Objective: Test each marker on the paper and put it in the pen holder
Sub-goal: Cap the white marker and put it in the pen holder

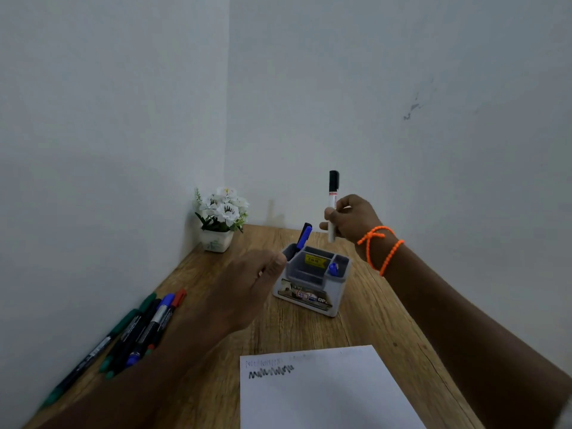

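Head cam: right hand (351,218) pinches capped black marker (332,205) upright, above pen holder (312,280).
Left hand (247,289) relaxed, holds nothing, w/ paper (325,394) nearer the person.

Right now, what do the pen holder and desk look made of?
Pen holder: likely moulded plastic, matte grey, with thin divider walls and printed stickers. Desk: wood or wood-look laminate, satin brown with visible grain lines; which one can't be told.
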